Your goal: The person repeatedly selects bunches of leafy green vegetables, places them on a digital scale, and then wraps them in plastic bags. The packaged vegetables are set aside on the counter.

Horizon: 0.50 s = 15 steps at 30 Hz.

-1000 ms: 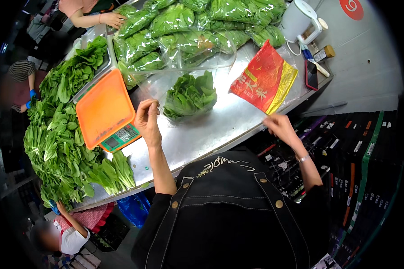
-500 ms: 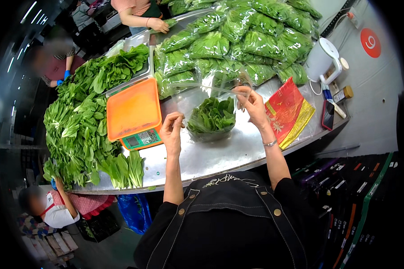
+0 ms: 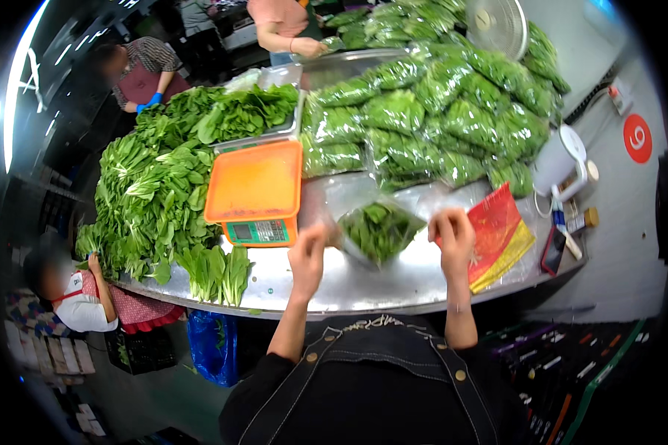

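Left hand [image 3: 309, 252] and right hand [image 3: 453, 233] each pinch a side of a clear bag of greens [image 3: 379, 231], fingers closed on the plastic, bag held just above the steel table [image 3: 364, 285]. Orange scale [image 3: 256, 194] just left of it, red-yellow packets [image 3: 501, 236] right, bagged greens [image 3: 438, 119] piled behind.

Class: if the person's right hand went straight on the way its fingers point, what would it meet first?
Probably the pile of bagged greens beyond the right hand; bare steel table lies between, though depth is unclear.
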{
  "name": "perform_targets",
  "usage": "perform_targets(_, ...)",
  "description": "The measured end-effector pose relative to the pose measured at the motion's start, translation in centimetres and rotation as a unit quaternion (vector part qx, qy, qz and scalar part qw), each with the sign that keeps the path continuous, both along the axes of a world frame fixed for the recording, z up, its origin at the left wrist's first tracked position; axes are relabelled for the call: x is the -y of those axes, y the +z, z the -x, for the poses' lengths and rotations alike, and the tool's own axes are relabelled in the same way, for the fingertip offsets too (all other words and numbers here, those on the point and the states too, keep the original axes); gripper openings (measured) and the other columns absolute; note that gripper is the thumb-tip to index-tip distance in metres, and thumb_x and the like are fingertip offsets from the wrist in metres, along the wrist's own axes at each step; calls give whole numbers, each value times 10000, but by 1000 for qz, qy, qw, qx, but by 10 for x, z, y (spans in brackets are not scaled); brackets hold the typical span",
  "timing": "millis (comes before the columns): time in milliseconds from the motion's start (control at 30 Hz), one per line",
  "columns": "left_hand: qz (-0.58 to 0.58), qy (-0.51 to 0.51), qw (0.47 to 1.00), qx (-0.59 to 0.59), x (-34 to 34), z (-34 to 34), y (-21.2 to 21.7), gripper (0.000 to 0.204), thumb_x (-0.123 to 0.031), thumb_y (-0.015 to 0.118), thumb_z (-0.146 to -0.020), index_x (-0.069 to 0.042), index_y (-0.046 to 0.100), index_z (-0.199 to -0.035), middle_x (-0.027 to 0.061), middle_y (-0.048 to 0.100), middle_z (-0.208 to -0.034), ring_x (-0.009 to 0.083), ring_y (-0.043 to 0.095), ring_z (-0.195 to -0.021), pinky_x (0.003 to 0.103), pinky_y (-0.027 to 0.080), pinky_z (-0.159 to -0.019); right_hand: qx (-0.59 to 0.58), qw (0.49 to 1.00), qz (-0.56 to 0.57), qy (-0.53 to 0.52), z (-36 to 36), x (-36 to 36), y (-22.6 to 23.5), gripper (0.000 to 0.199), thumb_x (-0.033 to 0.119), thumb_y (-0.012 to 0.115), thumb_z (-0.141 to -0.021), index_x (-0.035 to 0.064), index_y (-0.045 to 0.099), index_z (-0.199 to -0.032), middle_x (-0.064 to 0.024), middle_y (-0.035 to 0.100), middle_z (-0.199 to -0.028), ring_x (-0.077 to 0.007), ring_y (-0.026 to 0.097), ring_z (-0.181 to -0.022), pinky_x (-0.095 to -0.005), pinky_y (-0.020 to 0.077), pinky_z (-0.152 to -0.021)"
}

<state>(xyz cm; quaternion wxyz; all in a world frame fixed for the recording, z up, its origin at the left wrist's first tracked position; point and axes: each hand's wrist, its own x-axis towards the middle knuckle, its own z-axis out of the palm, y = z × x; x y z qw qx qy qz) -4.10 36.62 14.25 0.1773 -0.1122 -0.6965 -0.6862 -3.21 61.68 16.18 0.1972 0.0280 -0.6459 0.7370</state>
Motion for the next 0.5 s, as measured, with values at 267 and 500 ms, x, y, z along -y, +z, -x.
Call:
perform_targets(267, -95, -10, 991, 93, 18, -31, 8, 122, -102, 485, -940, 6, 501, -885, 95, 618, -763, 197, 643, -755, 303, 531, -665, 11, 996, 79, -37, -43, 7, 12, 118, 103, 516, -928, 7, 498, -862, -59, 538, -703, -84, 485, -545, -226, 413, -488)
perform_targets(500, -202, 14, 970, 137, 23, 32, -43, 159, -162, 558, -915, -7, 540, -944, 75, 604, -812, 168, 627, -757, 295, 521, -691, 66, 989, 121, -46, 24, 8, -41, 85, 96, 511, -932, 13, 523, -929, -49, 560, -762, -93, 497, -616, -229, 428, -555)
